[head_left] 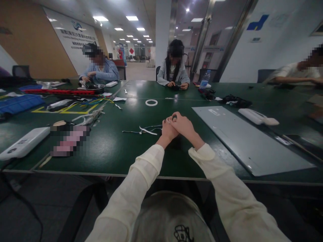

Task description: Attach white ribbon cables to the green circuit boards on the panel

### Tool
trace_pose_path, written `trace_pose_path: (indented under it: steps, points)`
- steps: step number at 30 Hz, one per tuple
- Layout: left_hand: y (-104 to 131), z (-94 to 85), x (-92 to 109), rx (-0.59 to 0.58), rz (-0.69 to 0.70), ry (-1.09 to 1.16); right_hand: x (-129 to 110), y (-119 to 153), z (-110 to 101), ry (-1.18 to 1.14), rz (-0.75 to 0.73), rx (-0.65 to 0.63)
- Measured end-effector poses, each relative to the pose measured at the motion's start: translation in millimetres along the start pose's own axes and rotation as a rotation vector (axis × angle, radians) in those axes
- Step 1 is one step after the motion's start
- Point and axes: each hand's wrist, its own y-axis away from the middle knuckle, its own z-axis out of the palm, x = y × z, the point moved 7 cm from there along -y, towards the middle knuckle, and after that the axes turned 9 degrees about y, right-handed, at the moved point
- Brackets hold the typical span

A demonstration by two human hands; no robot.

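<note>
My left hand (168, 130) and my right hand (183, 125) meet over the middle of the green table (111, 148), fingers curled and closed. A thin grey cable (131, 131) stretches left along the tabletop, and its near end disappears into my left hand. White tag strips (148, 131) cross the cable just beside that hand. My right hand's fingers press in against the left ones, forming a loop at the top. Whatever sits between the fingers is hidden by the hands.
A white ring (151, 103) lies beyond my hands. To the right rests a grey panel (242, 137) with a white device (257, 117) behind it. A white power bank (25, 143) and a blue tray (20, 103) are leftward. Three other people sit around the table.
</note>
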Motion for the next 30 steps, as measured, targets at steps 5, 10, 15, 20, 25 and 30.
trace_pose_path:
  steps: [5, 10, 15, 20, 25, 30]
  points:
    - [-1, -7.5, 4, 0.035, 0.005, 0.016, 10, -2, 0, -0.016, 0.022, -0.010]
    - [-4, -14.8, 2, 0.123, 0.047, 0.013, 21, -4, 0, -0.087, -0.008, 0.058]
    - [-1, -22.1, -11, 0.065, 0.158, 0.031, 59, -16, -6, -0.070, 0.056, 0.188]
    - [16, -31.2, -32, -0.154, 0.215, 0.081, 125, -21, 9, 0.146, 0.257, 0.256]
    - [32, -41.9, -34, -0.283, 0.288, 0.108, 167, -15, 43, 0.241, 0.438, 0.087]
    - [37, -41.4, -22, -0.331, 0.408, 0.069, 164, -23, 55, 0.258, 0.339, 0.010]
